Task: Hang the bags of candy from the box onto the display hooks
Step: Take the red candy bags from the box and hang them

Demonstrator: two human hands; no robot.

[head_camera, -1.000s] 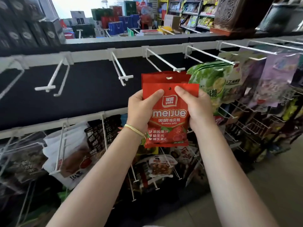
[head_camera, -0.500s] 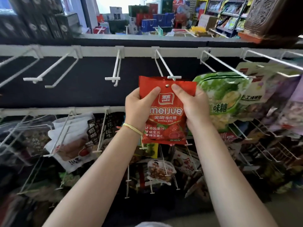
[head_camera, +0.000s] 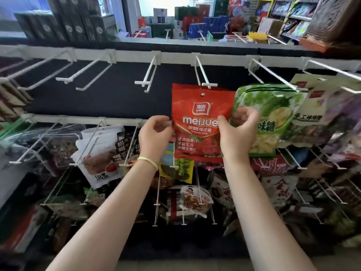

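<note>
**Hands released the hung bag**

Fingers of the left hand (head_camera: 154,133) and right hand (head_camera: 237,130) had loosened from their earlier two-handed grip, hanging relaxed, holding nothing, at nine and three o'clock of the glossy red plastic gummy-candy bag (head_camera: 201,124). The bag had gone onto the white wire display hook (head_camera: 201,75) at twelve o'clock, beside the green durian-candy bag (head_camera: 273,106). That bag looked finished; the box was out of view.

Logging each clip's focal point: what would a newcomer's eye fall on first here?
The bright red gummy bag at centre, hanging by its hole from a white upper-rail hook, with the left hand and right hand at its two edges. Next, the green durian candy bag right beside it, and the bare hooks to the left.
</note>
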